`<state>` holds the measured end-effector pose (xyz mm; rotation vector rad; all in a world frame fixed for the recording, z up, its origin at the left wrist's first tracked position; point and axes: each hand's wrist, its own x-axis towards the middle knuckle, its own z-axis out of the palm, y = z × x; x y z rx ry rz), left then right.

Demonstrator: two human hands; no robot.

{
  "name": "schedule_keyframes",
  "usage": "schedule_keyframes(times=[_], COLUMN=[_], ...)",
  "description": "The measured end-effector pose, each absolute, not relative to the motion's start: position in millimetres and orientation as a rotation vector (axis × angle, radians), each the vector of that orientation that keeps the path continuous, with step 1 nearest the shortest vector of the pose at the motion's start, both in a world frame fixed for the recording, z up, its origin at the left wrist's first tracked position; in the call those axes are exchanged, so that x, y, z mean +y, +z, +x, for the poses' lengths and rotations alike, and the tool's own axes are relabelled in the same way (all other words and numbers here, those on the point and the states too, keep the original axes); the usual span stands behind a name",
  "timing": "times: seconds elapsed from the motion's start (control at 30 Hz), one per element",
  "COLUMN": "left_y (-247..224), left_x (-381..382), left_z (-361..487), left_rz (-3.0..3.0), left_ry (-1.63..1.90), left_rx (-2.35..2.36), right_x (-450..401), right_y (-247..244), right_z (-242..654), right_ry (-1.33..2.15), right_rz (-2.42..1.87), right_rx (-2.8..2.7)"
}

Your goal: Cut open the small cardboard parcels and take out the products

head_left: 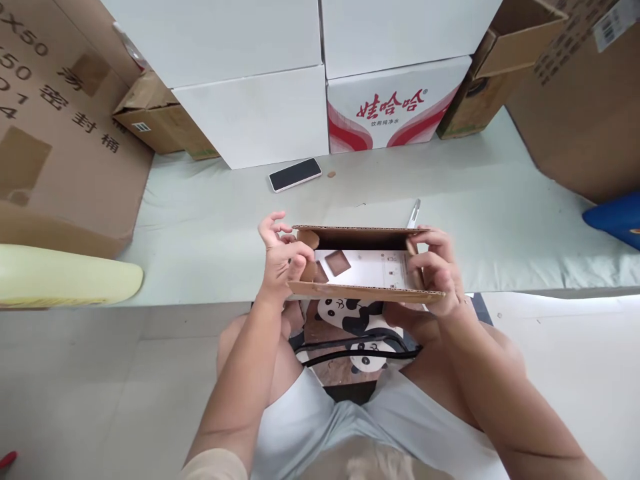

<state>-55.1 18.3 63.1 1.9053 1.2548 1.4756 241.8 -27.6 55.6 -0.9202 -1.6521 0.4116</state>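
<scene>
An open cardboard box (367,291) sits at the front edge of the covered table, between my two hands. Inside it lies a white printed piece (365,267) with brown square patches near its left end. My left hand (283,257) is at the box's left end, thumb and index finger closed on the short flap there, other fingers raised. On the right end, my right hand (437,270) has its fingers curled over the short flap and side wall. Just behind the box, a slim silver-grey tool (413,213) lies partly hidden by the rear flap.
A black-and-white phone-like device (295,175) rests on the pale table cover (215,213). White cartons (260,123) are stacked along the back. Large brown cartons (65,153) flank both sides. A yellow rounded object (70,275) lies left, a blue one (615,219) right.
</scene>
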Motion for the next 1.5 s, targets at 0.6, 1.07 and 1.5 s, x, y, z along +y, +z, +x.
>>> schedule_keyframes(times=[0.6, 1.07, 1.5], left_y=[219, 208, 239], left_x=[4, 34, 39], left_z=[3, 46, 33], left_rz=[2.366, 2.252, 2.347], left_ry=[-0.015, -0.771, -0.303], left_rx=[0.832, 1.028, 1.172], right_x=[-26, -21, -23], right_y=[38, 35, 31], right_z=[231, 227, 231], right_ry=[0.259, 0.429, 0.438], right_rz=[-0.622, -0.541, -0.785], right_rx=[-1.675, -1.639, -1.705])
